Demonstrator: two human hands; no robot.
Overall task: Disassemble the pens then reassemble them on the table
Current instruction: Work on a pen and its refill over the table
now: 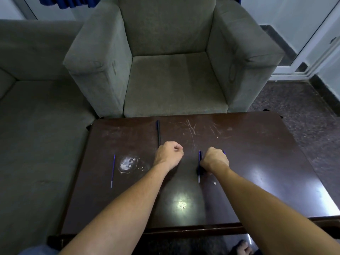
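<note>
Right hand [214,159] grips what seems a pen part at the table [257,144]; left hand [168,153] is curled, contents unclear; refill [112,171] lies left.

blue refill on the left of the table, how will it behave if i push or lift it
The blue refill is a thin rod lying flat on the glossy table, so a sideways push would probably roll it. It looks very light and may flex slightly. Being so slim, it could be fiddly to pinch up.
</note>
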